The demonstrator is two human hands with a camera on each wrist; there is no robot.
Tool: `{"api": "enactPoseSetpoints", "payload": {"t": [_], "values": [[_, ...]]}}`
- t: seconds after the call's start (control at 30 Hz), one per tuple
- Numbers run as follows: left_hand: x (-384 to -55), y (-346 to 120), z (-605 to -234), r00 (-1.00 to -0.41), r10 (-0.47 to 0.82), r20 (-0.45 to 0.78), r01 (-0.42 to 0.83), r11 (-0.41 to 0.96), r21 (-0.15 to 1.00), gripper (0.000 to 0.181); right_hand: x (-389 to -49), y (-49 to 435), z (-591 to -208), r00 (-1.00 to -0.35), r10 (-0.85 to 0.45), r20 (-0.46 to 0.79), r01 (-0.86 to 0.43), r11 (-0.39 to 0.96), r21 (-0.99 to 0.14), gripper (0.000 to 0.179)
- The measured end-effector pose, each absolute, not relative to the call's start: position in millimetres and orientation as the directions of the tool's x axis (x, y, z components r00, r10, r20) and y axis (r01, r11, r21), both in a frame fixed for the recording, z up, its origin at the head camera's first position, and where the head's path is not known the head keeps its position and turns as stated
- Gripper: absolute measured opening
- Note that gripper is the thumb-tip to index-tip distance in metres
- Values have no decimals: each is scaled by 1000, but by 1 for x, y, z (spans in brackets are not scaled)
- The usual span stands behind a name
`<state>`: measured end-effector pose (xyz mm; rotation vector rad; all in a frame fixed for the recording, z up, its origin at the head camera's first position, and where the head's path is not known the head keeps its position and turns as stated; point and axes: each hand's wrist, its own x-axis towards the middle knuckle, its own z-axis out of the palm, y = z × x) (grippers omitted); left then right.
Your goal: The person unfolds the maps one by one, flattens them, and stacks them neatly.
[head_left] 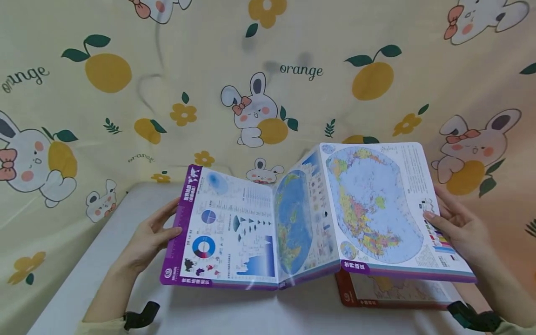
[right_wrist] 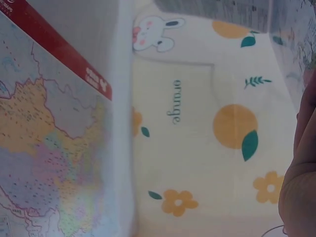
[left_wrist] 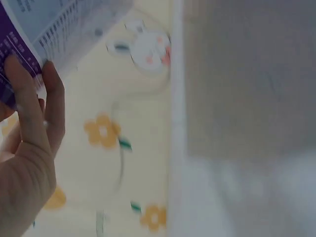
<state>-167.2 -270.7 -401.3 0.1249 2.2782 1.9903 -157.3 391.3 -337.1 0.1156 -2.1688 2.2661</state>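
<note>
A folding world map [head_left: 372, 204] with a purple border is spread out in several panels, raised over the table. My left hand [head_left: 146, 239] pinches its purple left edge, thumb on the front and fingers behind. At the other side, my right hand [head_left: 465, 228] grips the right panel's edge, thumb on the printed face. The left panel has charts and diagrams; the right one has a coloured political map. In the left wrist view, the left hand [left_wrist: 32, 133] holds the map's purple corner [left_wrist: 17, 64]. Only part of the right hand [right_wrist: 301, 163] shows in the right wrist view.
A second map with a red-brown border [head_left: 349, 293] lies on the white table [head_left: 155, 200] below the raised one, partly covered by it. Behind the table hangs a cream cloth [head_left: 201, 60] printed with rabbits and oranges.
</note>
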Motion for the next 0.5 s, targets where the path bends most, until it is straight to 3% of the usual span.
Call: {"api": "enactPoseSetpoints", "payload": {"t": [0.23, 0.5], "values": [[-156, -345, -409, -992, 105, -72, -45, 244, 969, 78, -166, 376, -358, -990, -126, 65, -56, -72, -996, 72], [-144, -417, -428, -982, 27, -186, -163, 373, 914, 78, -174, 341, -387, -981, -175, 83, -88, 23, -996, 75]]}}
